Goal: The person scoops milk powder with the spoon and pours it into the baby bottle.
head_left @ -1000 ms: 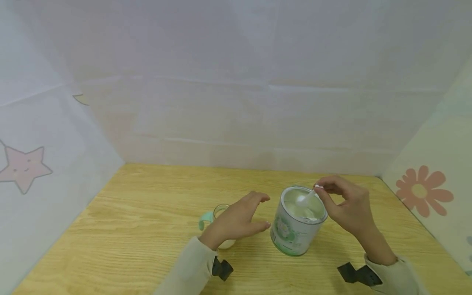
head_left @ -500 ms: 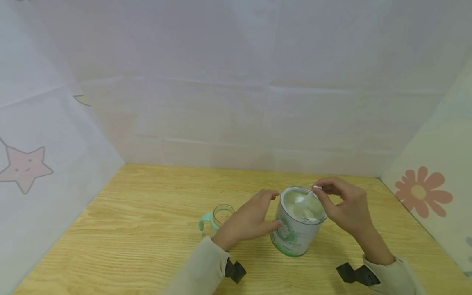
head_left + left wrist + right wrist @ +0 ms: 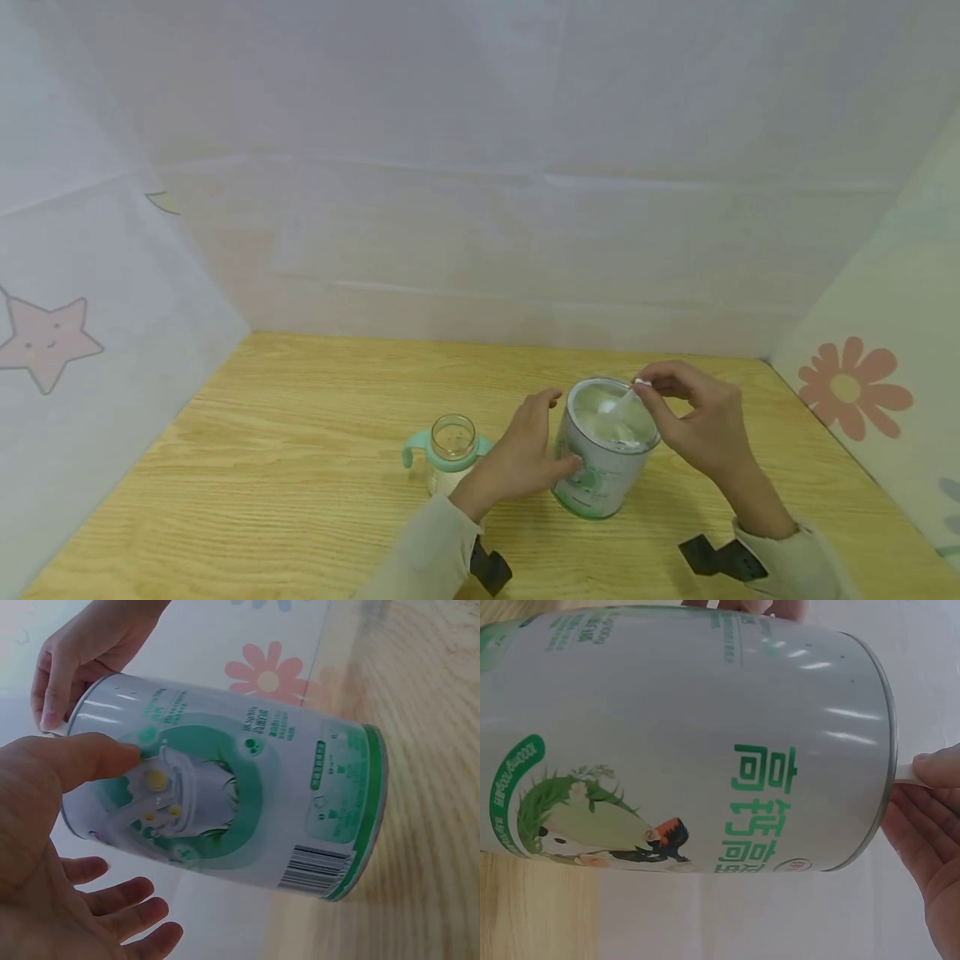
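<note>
On the table stands a white and green milk powder can (image 3: 603,483) without a lid, pale powder visible inside. A white scoop (image 3: 618,406) leans in its mouth, its bowl down in the powder. My right hand (image 3: 701,421) pinches the end of the scoop's handle (image 3: 907,776) between thumb and fingers at the rim. Beside the can's left side is my left hand (image 3: 521,458), fingers spread apart, the thumb in front of the label (image 3: 187,787). Whether the thumb touches the can I cannot tell.
Left of the can, a clear baby bottle (image 3: 452,450) with mint green handles stands uncapped, partly behind my left forearm. The wooden table (image 3: 300,450) meets a pale cloth backdrop (image 3: 480,250) at the back and sides.
My left hand has moved right, from in front of the bottle to the can's side, uncovering more of the bottle. The right hand stays at the can's rim with the scoop.
</note>
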### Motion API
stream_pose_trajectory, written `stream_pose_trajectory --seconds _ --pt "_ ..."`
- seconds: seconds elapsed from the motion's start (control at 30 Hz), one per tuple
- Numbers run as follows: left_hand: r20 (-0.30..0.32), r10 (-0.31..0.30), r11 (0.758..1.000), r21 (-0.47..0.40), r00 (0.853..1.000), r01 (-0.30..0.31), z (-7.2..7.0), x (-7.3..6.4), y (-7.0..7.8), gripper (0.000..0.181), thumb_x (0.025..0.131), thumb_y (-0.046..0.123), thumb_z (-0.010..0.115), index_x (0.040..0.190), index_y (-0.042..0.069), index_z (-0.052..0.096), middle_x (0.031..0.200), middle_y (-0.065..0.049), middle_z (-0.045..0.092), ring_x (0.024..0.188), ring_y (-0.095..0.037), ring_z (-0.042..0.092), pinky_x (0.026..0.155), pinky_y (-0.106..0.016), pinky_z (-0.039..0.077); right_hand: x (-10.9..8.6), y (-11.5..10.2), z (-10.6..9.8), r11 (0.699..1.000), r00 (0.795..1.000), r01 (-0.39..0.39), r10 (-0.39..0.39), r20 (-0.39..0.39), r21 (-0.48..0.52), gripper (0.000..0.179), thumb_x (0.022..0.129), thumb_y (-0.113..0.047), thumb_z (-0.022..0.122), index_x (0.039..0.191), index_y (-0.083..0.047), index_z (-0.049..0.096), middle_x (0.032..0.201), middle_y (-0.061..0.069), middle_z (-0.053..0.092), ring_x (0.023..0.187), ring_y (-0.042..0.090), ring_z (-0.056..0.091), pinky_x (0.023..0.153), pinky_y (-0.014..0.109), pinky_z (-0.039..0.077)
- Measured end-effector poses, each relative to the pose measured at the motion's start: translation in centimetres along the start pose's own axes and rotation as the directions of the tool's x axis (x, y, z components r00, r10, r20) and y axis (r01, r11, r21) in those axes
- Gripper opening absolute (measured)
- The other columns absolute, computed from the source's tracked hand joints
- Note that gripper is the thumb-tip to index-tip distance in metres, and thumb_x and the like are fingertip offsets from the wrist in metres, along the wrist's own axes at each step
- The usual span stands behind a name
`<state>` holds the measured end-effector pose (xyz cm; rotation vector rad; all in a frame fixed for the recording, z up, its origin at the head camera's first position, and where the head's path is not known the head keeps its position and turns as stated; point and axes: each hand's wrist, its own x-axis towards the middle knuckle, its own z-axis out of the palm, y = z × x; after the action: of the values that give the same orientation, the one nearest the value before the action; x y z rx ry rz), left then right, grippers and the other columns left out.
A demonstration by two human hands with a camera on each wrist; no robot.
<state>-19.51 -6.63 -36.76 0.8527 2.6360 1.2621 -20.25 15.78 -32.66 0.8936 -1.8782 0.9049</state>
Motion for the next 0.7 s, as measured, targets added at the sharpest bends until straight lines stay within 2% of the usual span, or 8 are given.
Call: stream_pose_trajectory --seconds 0.17,0.33,0.47,0.63,0.7 --pt "0.027 -0.017 0.999 -0.042 0.999 0.018 0.68 0.06 -0.42 0.083 0.087 0.031 0.067 0.149 0.008 0.019 0.145 -0.012 0.032 0.133 -0.026 0.036 0.102 -0.045 0.043 -0.06 -0.08 0.06 1.0 1.0 -0.013 0.013 0.012 0.008 0.007 0.077 0.007 0.071 0.082 0.004 0.067 0.072 0.013 0.067 0.078 -0.01 0.063 0.07 0.006 0.05" --pt "0.042 -0.025 0.999 -0.036 0.999 0.027 0.82 -0.03 -0.47 0.087 0.085 0.034 0.069 0.15 0.008 0.018 0.148 -0.012 0.03 0.135 -0.026 0.034 0.104 -0.046 0.041 -0.16 -0.23 0.04 0.999 0.999 -0.04 0.041 0.035 -0.018 0.01 0.075 0.009 0.071 0.083 0.004 0.066 0.073 0.012 0.067 0.08 -0.013 0.061 0.071 0.006 0.049" --pt "0.037 -0.043 0.999 -0.024 0.998 0.044 0.71 -0.19 -0.44 0.088 0.084 0.037 0.07 0.15 0.009 0.018 0.148 -0.01 0.031 0.135 -0.027 0.035 0.104 -0.049 0.04 -0.28 -0.29 0.02 0.997 0.997 -0.064 0.066 0.049 -0.03 0.008 0.078 0.006 0.071 0.083 0.004 0.066 0.073 0.013 0.067 0.081 -0.016 0.06 0.072 0.006 0.049" --pt "0.015 -0.081 0.996 -0.02 0.997 0.081 0.35 -0.43 -0.67 0.09 0.083 0.041 0.071 0.15 0.011 0.019 0.148 -0.01 0.033 0.134 -0.03 0.037 0.103 -0.052 0.04 -0.29 -0.21 0.01 0.998 0.998 -0.056 0.057 0.037 -0.032 0.006 0.083 -0.002 0.07 0.083 0.003 0.066 0.073 0.013 0.067 0.08 -0.015 0.06 0.072 0.006 0.049" --pt "0.01 -0.083 0.996 -0.023 0.997 0.083 0.25 -0.44 -0.86 0.091 0.083 0.041 0.071 0.15 0.011 0.019 0.148 -0.01 0.034 0.135 -0.031 0.036 0.103 -0.054 0.039 -0.27 -0.17 0.0 0.998 0.998 -0.052 0.053 0.031 -0.037 0.005 0.082 0.0 0.07 0.083 0.004 0.066 0.073 0.013 0.067 0.079 -0.014 0.061 0.072 0.006 0.049"
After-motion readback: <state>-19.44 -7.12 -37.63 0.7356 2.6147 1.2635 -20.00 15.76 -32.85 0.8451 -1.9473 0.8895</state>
